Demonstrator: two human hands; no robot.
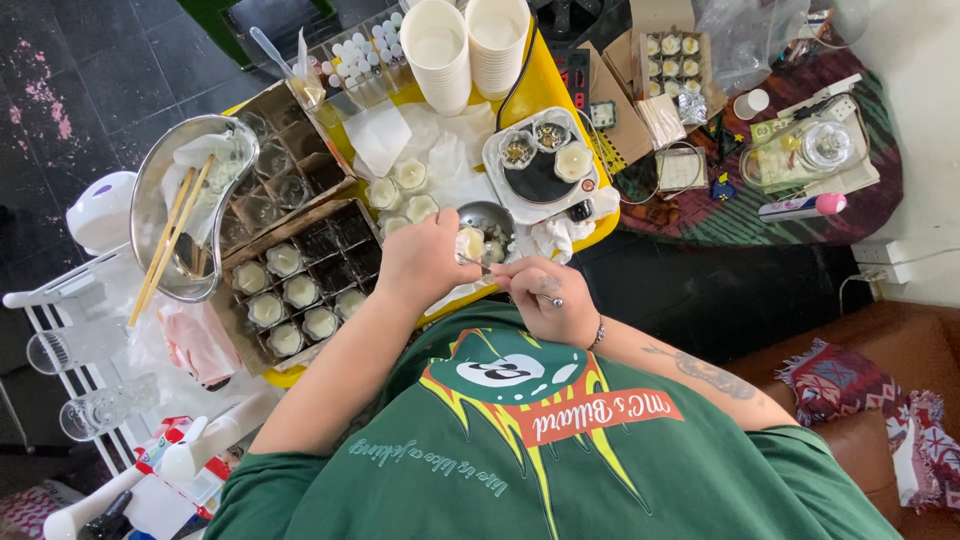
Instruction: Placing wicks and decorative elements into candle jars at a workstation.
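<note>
The left hand (425, 262) grips a small wax-filled jar (470, 243) over the yellow table (545, 85); the right hand (545, 295) pinches a thin tool (478, 264), its tip hidden. A box (300, 290) holds filled jars

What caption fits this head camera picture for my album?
Left hand holds a small wax-filled glass jar while right hand works a thin metal tool over a yellow table.
</note>
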